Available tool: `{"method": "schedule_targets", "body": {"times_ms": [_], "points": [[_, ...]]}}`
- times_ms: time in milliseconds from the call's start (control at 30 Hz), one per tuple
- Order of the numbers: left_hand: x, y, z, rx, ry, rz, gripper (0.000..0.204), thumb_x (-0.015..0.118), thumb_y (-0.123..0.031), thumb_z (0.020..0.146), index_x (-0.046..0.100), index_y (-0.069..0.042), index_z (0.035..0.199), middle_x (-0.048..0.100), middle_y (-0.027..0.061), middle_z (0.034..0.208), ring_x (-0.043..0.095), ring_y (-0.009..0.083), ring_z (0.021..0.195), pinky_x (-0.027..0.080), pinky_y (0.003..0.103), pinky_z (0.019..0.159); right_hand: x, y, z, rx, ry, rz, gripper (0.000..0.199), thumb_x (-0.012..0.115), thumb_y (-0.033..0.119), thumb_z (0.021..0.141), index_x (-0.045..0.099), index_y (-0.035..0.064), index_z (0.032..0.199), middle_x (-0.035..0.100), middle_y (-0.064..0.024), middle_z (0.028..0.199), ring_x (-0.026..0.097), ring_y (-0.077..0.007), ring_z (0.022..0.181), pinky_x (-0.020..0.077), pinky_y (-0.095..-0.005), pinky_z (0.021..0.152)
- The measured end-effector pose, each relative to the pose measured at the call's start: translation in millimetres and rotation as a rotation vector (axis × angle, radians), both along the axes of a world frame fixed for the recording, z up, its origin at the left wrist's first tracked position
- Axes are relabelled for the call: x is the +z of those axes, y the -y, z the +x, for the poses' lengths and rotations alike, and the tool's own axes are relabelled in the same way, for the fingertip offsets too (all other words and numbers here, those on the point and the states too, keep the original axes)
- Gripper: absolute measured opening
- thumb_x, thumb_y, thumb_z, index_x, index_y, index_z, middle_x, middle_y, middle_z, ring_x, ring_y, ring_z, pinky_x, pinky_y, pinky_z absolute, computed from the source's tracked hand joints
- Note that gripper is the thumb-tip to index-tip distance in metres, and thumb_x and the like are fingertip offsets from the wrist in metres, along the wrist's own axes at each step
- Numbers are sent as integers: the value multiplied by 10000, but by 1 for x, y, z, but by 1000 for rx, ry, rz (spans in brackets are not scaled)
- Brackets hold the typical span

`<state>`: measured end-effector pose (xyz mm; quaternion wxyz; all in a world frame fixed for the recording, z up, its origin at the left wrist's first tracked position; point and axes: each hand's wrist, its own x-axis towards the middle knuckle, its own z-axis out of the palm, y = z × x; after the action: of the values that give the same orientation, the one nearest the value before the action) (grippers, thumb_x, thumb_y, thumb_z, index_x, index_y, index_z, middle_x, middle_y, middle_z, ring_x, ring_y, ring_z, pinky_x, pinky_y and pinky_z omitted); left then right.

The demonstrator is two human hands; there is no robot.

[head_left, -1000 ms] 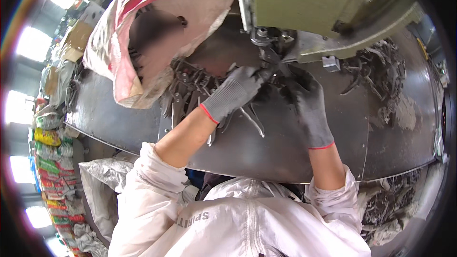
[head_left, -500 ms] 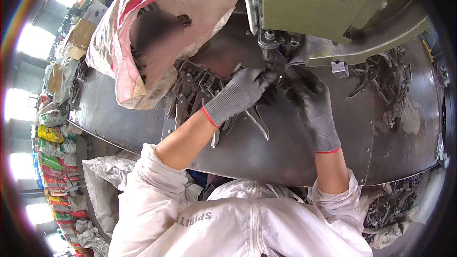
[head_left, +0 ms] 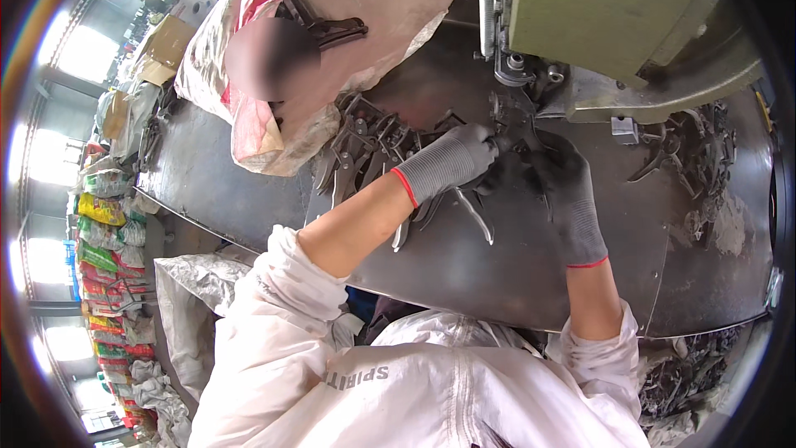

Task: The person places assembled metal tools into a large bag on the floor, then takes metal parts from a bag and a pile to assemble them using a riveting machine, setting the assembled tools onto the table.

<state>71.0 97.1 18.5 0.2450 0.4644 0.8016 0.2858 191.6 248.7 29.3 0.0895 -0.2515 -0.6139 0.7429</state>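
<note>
My left hand (head_left: 454, 163), in a grey knit glove with a red cuff, is closed on a dark metal plier-like piece (head_left: 516, 119) just below the machine head. My right hand (head_left: 567, 191), gloved alike, has its fingers curled round the same piece from the right. Gloves and dark metal blend together, so the exact grip is hard to see. Beneath and left of my left hand spreads a pile of dark plier-like tools (head_left: 365, 145) with curved handles. One pale curved handle (head_left: 475, 217) sticks out below my left wrist.
A green press-like machine (head_left: 601, 12) stands over the far side of the metal table (head_left: 464, 286). At far left a white and pink woven sack (head_left: 390, 12) lies open with similar tools inside. More dark metal parts (head_left: 684, 158) are heaped at right, near a small metal block (head_left: 624, 130).
The view has shifted, so the scene sits further right. Both hands have drawn slightly back from the machine head, and the dark metal piece between them shows more.
</note>
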Motion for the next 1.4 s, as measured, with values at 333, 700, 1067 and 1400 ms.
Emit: {"method": "schedule_targets", "body": {"times_ms": [333, 700, 1067, 1400], "points": [[45, 118, -173, 567, -868, -605, 354, 444, -169, 844, 547, -60, 1164, 535, 163, 1188, 518, 310, 1085, 413, 385, 904, -14, -11, 9, -1, -30, -29, 268, 487, 6, 862, 489, -49, 1125, 577, -79, 772, 529, -100, 551, 454, -237, 491], [-19, 266, -246, 1114, -462, -983, 524, 555, -428, 781, 575, -35, 1127, 562, 182, 1166, 526, 345, 1092, 409, 384, 918, 25, 0, 17, 35, -56, 66, 333, 495, 13, 848, 488, -36, 1177, 591, -71, 771, 538, -92, 573, 441, -227, 502], [26, 211, -184, 956, -554, -923, 444, 609, -301, 745, 589, -12, 1081, 599, 189, 1088, 573, 346, 1014, 458, 389, 864, 3, -8, 24, 49, 43, -168, 359, 511, -2, 850, 453, -54, 1201, 589, -88, 810, 527, -99, 564, 444, -233, 490], [15, 167, -170, 357, -609, -356, 388, 495, -238, 851, 490, -51, 1191, 525, 213, 1163, 498, 370, 1078, 397, 410, 915, 11, -9, 35, 69, -224, 86, 311, 555, 59, 854, 509, -21, 1150, 609, -83, 882, 536, -122, 629, 444, -257, 548]]}}
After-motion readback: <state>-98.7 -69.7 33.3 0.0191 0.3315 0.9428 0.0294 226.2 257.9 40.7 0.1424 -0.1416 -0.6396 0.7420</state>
